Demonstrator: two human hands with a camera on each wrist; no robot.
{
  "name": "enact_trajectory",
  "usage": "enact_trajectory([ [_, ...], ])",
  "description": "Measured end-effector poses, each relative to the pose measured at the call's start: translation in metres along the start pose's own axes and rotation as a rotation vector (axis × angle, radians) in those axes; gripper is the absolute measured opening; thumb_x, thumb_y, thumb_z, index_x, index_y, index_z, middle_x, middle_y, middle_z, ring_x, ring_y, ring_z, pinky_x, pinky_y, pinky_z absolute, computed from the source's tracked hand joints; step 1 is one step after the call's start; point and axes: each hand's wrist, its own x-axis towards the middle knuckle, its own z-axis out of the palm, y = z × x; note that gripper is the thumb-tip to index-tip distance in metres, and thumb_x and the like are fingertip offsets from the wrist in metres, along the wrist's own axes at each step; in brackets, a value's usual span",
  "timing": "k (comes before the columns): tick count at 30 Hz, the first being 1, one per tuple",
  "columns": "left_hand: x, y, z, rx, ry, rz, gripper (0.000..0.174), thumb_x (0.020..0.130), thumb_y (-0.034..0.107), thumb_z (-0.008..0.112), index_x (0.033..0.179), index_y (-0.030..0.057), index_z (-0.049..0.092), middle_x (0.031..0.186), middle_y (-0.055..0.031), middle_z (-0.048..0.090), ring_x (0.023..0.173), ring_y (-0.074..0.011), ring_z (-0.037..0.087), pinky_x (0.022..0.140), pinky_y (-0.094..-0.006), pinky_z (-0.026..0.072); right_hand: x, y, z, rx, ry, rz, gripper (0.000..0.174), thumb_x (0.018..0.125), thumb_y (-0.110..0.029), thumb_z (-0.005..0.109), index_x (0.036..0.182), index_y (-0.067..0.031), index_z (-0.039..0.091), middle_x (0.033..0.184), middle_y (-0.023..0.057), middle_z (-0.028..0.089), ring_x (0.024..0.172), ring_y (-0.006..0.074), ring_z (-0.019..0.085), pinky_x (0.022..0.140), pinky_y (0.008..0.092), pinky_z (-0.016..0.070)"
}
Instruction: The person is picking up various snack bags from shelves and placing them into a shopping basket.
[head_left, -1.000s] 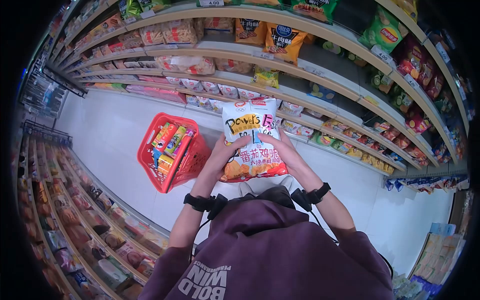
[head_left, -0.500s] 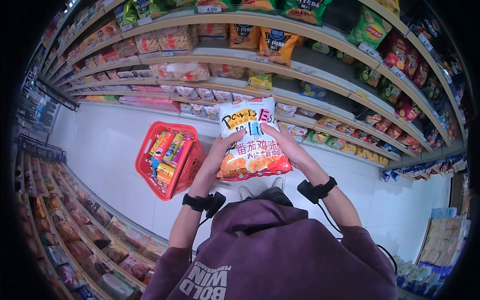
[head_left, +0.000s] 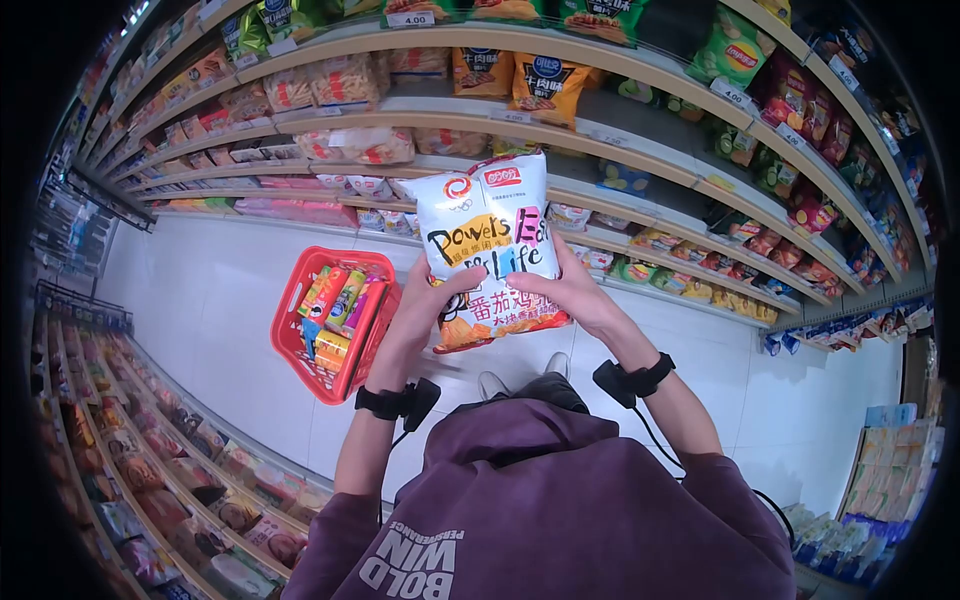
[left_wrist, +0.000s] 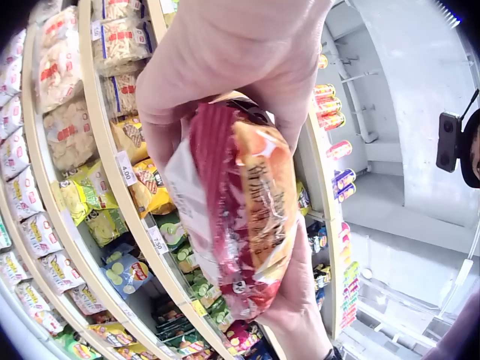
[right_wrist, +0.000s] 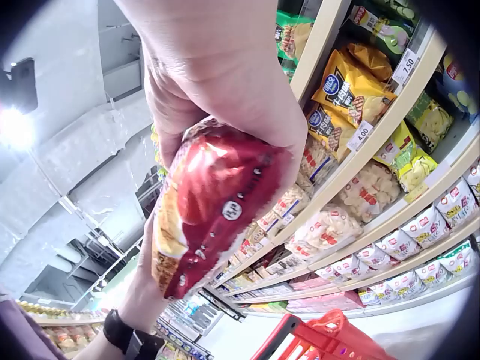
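Note:
A puffy snack bag (head_left: 490, 215), white on top and red-orange along its lower end, is held in front of the body by both hands. The left hand (head_left: 418, 308) grips its left side, thumb lying across the printed front. On the opposite side the right hand (head_left: 580, 292) holds it the same way, and the two thumbs point toward each other. Seen from the left wrist, the bag's dark red and orange end (left_wrist: 244, 210) sits between the hands. The right wrist view shows the dark red bottom edge (right_wrist: 217, 202) under the palm. The fingers behind the bag are mostly hidden.
A red shopping basket (head_left: 283, 330) with several colourful snack packs stands on the white floor (head_left: 220, 300) to the left. Ahead, long curved shelves (head_left: 650, 170) carry chip bags and price tags. Another stocked shelf (head_left: 190, 450) runs along the lower left.
Both hands still hold the bag. It has tipped so that its top reaches higher in the head view and more of its upper front shows. The view has shifted slightly; the basket appears lower.

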Motion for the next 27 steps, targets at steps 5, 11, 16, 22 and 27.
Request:
enact_trajectory([
  [5, 0.004, -0.007, -0.005, 0.024, -0.023, 0.053, 0.055, 0.075, 0.009, 0.080, 0.121, -0.0003, 0.051, 0.111, -0.0118, 0.066, 0.097, -0.0178, 0.066, 0.084, -0.0314, 0.0545, -0.004, -0.001, -0.002, -0.047, -0.019, -0.051, 0.081, 0.074, -0.018, 0.083, 0.137, 0.0006, 0.035, 0.125, 0.0129, 0.057, 0.112, 0.0187, 0.059, 0.096, 0.0322, 0.0474],
  [11, -0.001, -0.024, -0.017, -0.178, 0.018, -0.118, 0.042, 0.085, 0.018, 0.070, 0.120, -0.0014, 0.055, 0.107, -0.0116, 0.067, 0.091, -0.0181, 0.068, 0.079, -0.0325, 0.0571, 0.005, 0.032, 0.006, 0.078, 0.021, -0.019, 0.081, 0.077, -0.023, 0.081, 0.136, 0.0061, 0.033, 0.123, 0.0152, 0.057, 0.112, 0.0188, 0.058, 0.097, 0.0314, 0.0453],
  [16, -0.006, -0.047, -0.027, -0.415, 0.058, -0.299, 0.041, 0.085, 0.019, 0.069, 0.119, -0.0018, 0.057, 0.108, -0.0124, 0.067, 0.093, -0.0226, 0.069, 0.082, -0.0349, 0.0572, 0.004, 0.063, 0.013, -0.177, 0.100, -0.010, 0.083, 0.088, -0.052, 0.064, 0.136, 0.0073, 0.033, 0.124, 0.0229, 0.056, 0.115, 0.0251, 0.056, 0.097, 0.0325, 0.0427],
  [22, -0.003, -0.054, -0.013, -0.064, 0.226, 0.001, 0.051, 0.078, 0.008, 0.076, 0.120, -0.0048, 0.050, 0.107, -0.0145, 0.066, 0.091, -0.0215, 0.068, 0.078, -0.0330, 0.0576, -0.003, 0.073, 0.006, -0.526, 0.168, -0.181, 0.081, 0.087, -0.043, 0.068, 0.139, 0.0052, 0.030, 0.135, 0.0294, 0.044, 0.119, 0.0344, 0.053, 0.100, 0.0393, 0.0429],
  [27, 0.004, -0.057, 0.010, 0.331, 0.325, 0.316, 0.058, 0.077, 0.017, 0.080, 0.119, -0.0057, 0.047, 0.108, -0.0177, 0.066, 0.088, -0.0225, 0.068, 0.077, -0.0317, 0.0551, -0.007, 0.070, 0.013, -0.806, 0.164, -0.428, 0.083, 0.086, -0.038, 0.070, 0.141, 0.0059, 0.026, 0.138, 0.0287, 0.041, 0.121, 0.0355, 0.051, 0.102, 0.0420, 0.0408],
])
